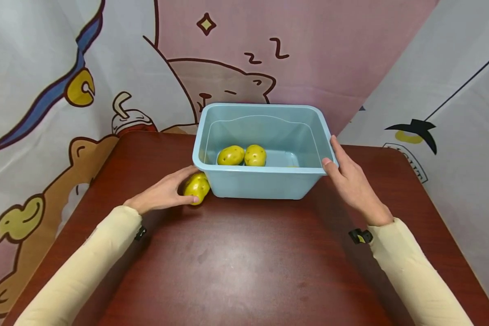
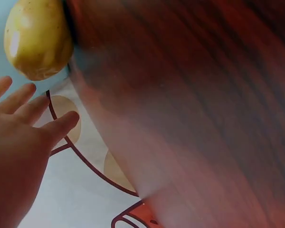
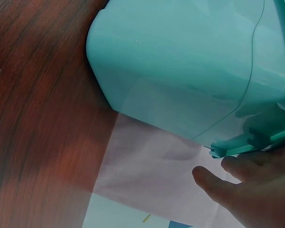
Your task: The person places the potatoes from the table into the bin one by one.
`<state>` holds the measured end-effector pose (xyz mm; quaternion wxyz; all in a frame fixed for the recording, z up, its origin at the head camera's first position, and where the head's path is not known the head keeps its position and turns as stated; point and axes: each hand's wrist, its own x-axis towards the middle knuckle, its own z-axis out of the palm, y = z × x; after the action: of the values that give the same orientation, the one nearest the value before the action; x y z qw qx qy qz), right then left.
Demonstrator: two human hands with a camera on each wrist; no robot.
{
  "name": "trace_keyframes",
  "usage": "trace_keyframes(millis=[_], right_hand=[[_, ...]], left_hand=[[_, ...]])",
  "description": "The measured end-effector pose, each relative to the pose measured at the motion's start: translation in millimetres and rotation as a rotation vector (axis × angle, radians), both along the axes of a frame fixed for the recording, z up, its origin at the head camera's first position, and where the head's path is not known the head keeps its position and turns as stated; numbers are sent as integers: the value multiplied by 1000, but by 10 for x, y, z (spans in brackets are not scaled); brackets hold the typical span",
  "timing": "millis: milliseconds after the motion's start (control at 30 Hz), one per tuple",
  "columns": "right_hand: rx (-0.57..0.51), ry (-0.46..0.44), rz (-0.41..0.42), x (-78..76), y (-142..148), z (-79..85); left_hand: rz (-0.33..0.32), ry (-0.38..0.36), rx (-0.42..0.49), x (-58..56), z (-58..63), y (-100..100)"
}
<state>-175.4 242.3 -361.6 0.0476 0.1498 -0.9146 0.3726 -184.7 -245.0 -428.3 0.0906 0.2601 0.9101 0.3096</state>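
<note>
A light blue plastic bin (image 1: pixel 252 183) stands on the table. Two yellow potatoes (image 1: pixel 231 155) show inside it, and a sliver of something yellow peeks over its front rim. Another yellow potato (image 1: pixel 197 188) lies on the table against the bin's left side. My left hand (image 1: pixel 165 190) reaches round that potato, thumb in front and fingers behind; in the left wrist view the fingers (image 2: pixel 23 102) look spread and a little apart from the potato (image 2: pixel 39 40). At the bin's right rim, my right hand (image 1: pixel 354 183) grips the edge between thumb and fingers.
The dark red wooden table (image 1: pixel 228 262) extends toward me on all sides of the bin. Right behind it hangs a cloth (image 1: pixel 309 54) printed with cartoon animals. Small dark devices (image 1: pixel 360 236) sit at both wrists.
</note>
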Motion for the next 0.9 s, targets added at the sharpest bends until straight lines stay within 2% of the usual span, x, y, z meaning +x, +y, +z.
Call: trace_keyframes(millis=[233,367,533,733,900], right_hand=[[-5,-1,-4,-5,-2,-10],[-6,0,-5,-3,-1,-5],[-2,5,-1,-3,-2,-5],[2,6,-3,-8,2,-16],[-4,6,0,-4,4,-15]], left_hand=[[-31,-29,-5,-22,-20,28],[-16,-25,-28,13,-24,11],[39,-38,-70,119,-8,-62],[31,25,-62,248,-16,-201],[37,23,-57,356,6,-321]])
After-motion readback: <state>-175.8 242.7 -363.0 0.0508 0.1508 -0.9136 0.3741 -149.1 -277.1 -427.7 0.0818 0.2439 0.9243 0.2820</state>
